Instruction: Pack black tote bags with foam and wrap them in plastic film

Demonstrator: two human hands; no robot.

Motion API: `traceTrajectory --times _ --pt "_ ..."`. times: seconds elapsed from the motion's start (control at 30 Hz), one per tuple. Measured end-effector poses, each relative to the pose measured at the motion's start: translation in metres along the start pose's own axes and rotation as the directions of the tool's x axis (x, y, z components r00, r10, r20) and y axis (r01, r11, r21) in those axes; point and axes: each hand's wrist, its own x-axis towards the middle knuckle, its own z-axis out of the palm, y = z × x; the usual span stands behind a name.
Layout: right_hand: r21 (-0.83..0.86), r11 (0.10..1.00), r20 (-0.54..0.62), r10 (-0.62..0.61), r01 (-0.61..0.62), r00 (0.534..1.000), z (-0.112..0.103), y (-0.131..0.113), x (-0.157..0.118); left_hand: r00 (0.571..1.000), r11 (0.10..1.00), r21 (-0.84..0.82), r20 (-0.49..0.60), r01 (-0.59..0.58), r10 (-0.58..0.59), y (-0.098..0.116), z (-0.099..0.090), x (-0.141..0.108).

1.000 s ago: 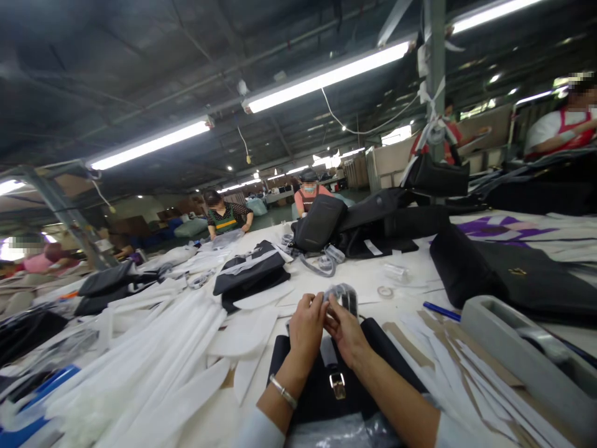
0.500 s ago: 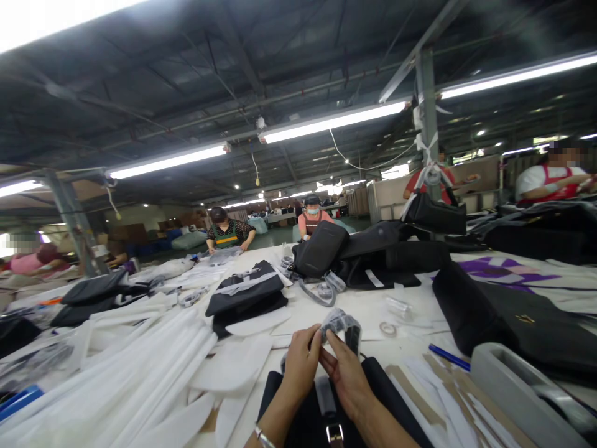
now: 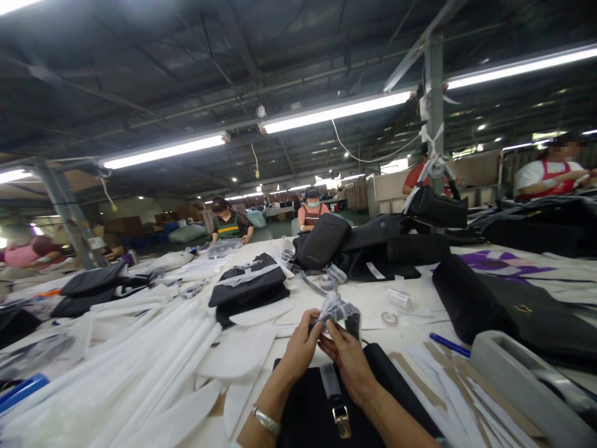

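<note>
Plastic-wrapped handle right at the centre of my feed, standing above the far edge of a black bag, and both hands are on it. Left hand: thumb and fingertips closed on the wrap. Right hand: pinching just beside, thumb on top, other fingers curled under, partly hidden from me. I'd call this step smoothing or fastening the clear film around the handle; I can't tell which. Next move, in my judgement, calls for one pinch to hold the film snug while the other works along it, gently, without creasing the handle.

Closer in, a filmed strap runs down the bag to a metal buckle. Out to the right, paper strips, a blue pen, then a grey tape dispenser. Over on the left, loose white sheets spread wide. Beyond the hands, more black bags, and two co-workers at the table's far end.
</note>
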Motion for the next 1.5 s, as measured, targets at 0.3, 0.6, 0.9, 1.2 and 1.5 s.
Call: traceTrajectory --times 0.3,0.6,0.9,1.2,1.5 --pt "-0.418 0.904 -0.006 -0.104 0.092 0.995 -0.001 0.001 0.001 0.992 1.000 -0.001 -0.124 0.026 -0.026 -0.017 0.008 0.003" --pt "-0.937 0.336 0.087 -0.028 0.091 0.996 -0.031 -0.080 0.007 0.992 0.969 0.246 -0.122 -0.003 0.034 -0.029 0.013 -0.002" --pt "-0.936 -0.304 -0.181 -0.013 -0.177 0.983 -0.125 -0.131 -0.036 0.983 0.954 0.288 -0.134 -0.083 0.125 -0.035 0.017 0.000" --pt "-0.912 -0.379 -0.197 0.067 -0.158 0.978 -0.138 -0.123 -0.042 0.972 0.945 0.291 -0.131 -0.151 0.196 -0.039 0.021 -0.006" --pt "-0.950 -0.310 0.031 -0.014 0.025 0.999 -0.173 -0.133 -0.029 0.967 0.956 0.256 -0.171 -0.140 0.188 -0.040 0.023 -0.008"
